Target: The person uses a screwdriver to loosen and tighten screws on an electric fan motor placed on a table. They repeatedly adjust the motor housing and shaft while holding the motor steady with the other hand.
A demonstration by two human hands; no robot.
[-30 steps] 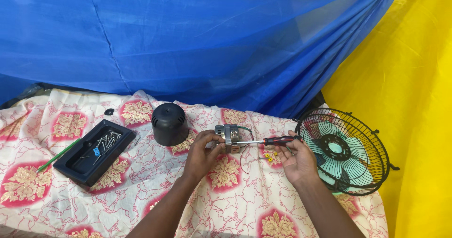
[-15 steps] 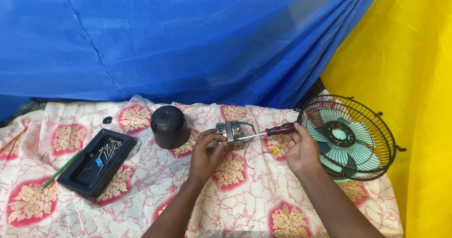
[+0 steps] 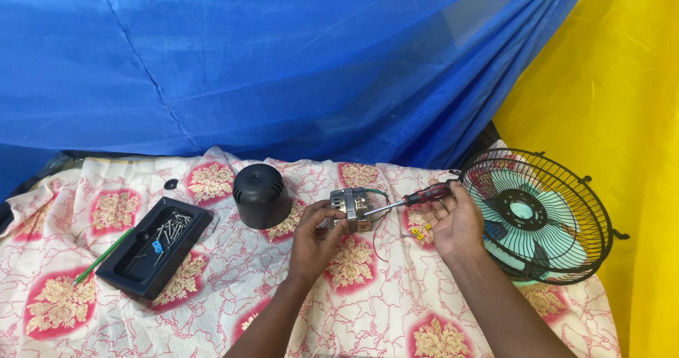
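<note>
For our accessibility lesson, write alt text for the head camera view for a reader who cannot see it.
A person's left hand steadies a small metal fan motor on a floral cloth while the right hand drives a red-handled screwdriver into it. A black motor cover and black tray of screws lie left; a caged fan lies right.

The motor (image 3: pixel 351 207) sits mid-table, with the screwdriver (image 3: pixel 414 199) reaching it from the right. The cap (image 3: pixel 262 196) stands just left of the motor, the tray (image 3: pixel 113 266) of screws (image 3: pixel 170 228) farther left, and the fan (image 3: pixel 535 215) at far right.
</note>
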